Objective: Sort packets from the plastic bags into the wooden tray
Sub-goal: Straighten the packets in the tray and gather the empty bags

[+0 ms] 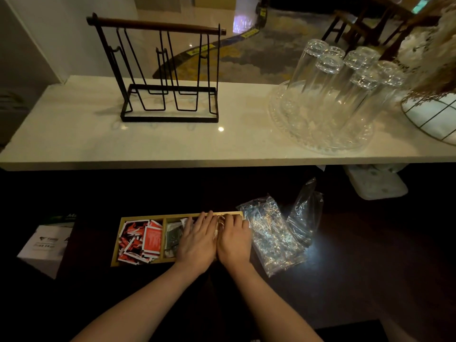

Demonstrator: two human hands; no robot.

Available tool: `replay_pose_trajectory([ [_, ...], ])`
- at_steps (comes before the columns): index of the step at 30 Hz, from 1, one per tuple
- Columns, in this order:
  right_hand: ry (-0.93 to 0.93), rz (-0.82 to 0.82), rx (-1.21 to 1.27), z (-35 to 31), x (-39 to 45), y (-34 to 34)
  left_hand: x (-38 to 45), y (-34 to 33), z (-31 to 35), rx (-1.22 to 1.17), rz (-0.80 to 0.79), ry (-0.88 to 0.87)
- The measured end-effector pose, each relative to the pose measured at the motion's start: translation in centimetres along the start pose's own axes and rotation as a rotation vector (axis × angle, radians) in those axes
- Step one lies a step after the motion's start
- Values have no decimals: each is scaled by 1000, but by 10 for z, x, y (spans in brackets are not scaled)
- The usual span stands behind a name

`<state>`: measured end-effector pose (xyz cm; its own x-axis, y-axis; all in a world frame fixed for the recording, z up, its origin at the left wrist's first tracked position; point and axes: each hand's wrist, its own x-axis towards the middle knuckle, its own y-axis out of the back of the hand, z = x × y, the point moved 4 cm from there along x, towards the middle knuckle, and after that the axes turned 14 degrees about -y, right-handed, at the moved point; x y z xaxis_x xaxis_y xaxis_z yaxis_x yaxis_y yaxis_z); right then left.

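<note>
Both forearms enter from 6 o'clock. Left hand (197,245) and right hand (234,240) are laid flat, side by side, fingers extended, nothing gripped, over the wooden tray (116,253). Red packets (140,240) fill its 9 o'clock compartment; the middle compartment holds grey-green packets (173,236). 2 plastic bags (274,235) lie at 3 o'clock, the nearer touching the right hand.

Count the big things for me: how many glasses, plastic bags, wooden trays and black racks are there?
Glasses: 6, upside down on a clear plate
Plastic bags: 2, right of the tray
Wooden tray: 1, under the left hand and right hand
Black rack: 1
Total: 10
</note>
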<state>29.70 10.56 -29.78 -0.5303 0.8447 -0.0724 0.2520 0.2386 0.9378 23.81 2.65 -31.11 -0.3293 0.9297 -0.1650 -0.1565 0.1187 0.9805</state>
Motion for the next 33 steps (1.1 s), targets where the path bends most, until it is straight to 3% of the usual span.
replay_pose_trajectory([
  [11, 354, -152, -289, -2, 34, 3, 6, 6, -1, -11, 54, -66],
  [17, 256, -124, -27, 14, 35, 11, -5, 10, -8, 17, 104, -47],
  [21, 335, -168, 83, 17, 24, 9, -25, 9, -8, 44, 146, -135],
  [25, 388, -93, 58, 17, 17, -8, -39, -8, 4, 127, 67, -234],
  [28, 295, -79, 120, 20, 24, -9, -29, -15, 9, 204, 27, -208],
  [33, 297, -12, 106, 12, 37, -11, -20, -13, 7, 153, 26, -166],
])
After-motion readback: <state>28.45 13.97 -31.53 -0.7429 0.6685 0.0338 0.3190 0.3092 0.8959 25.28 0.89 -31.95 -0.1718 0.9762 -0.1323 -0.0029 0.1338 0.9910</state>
